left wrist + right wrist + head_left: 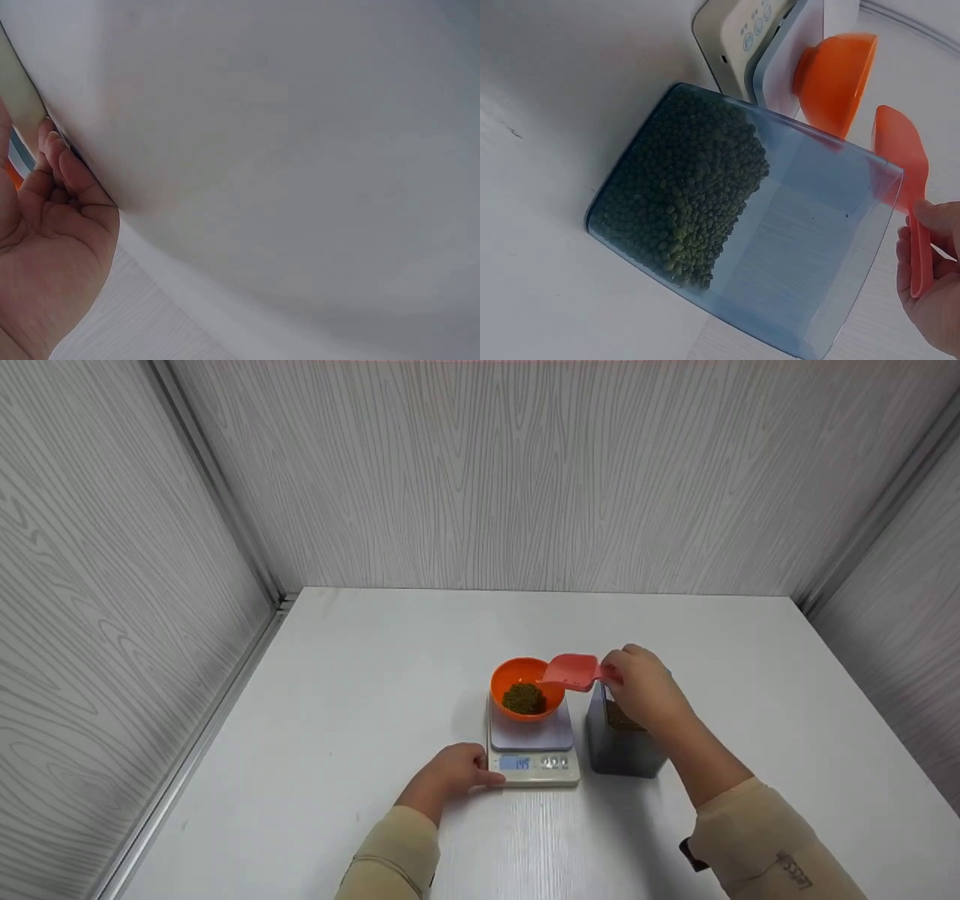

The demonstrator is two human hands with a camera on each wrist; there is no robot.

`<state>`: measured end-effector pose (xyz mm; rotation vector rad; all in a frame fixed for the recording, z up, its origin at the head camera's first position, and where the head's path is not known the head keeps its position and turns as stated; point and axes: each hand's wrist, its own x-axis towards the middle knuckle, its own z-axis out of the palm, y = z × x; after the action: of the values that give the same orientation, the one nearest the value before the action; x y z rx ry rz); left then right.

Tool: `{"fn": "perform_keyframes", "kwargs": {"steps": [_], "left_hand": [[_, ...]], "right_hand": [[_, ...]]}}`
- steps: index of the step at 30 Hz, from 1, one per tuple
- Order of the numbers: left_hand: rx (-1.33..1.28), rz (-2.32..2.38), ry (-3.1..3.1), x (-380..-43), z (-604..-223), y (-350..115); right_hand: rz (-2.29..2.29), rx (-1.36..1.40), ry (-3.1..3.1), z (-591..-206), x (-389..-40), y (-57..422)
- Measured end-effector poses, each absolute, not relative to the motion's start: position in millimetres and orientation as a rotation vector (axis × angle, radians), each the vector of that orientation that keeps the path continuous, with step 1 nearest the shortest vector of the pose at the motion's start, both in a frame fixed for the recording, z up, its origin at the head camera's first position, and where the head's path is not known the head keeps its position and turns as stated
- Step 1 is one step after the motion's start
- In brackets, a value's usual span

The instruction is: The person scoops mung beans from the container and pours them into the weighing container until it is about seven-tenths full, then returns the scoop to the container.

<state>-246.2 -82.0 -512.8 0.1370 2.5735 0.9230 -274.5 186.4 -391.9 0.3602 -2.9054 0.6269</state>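
An orange bowl [498, 687] with a small heap of green mung beans [523, 700] sits on the platform of a white kitchen scale [541, 777]. My left hand [452, 771] holds the scale by its front left corner, thumb on the front edge and fingers curled at the side. My right hand [643, 684] grips a red scoop [574, 669] by its handle. The scoop's lip is over the bowl's right rim, and few or no beans show in it. Below the right hand stands a clear container [802, 225], partly filled with mung beans [682, 187].
The container is just right of the scale, on a white table [360, 682]. Lit digits show on the scale's display [515, 763], beside several buttons [555, 763]. Grey wood-grain panels [480, 480] enclose the table at the back and sides.
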Motion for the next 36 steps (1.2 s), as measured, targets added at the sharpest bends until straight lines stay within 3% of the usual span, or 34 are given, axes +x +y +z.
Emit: {"fn": "perform_keyframes", "kwargs": {"steps": [17,36], "left_hand": [[0.108,0.923,2.560,-247.9,-512.6,-81.5],[0.120,0.941,2.569,-246.7,-514.4,-81.4]], "right_hand": [[0.996,0.165,-2.846,-383.8,-259.4,240.2],[0.891,0.217,-2.809,-395.0,-246.6,293.5]]}}
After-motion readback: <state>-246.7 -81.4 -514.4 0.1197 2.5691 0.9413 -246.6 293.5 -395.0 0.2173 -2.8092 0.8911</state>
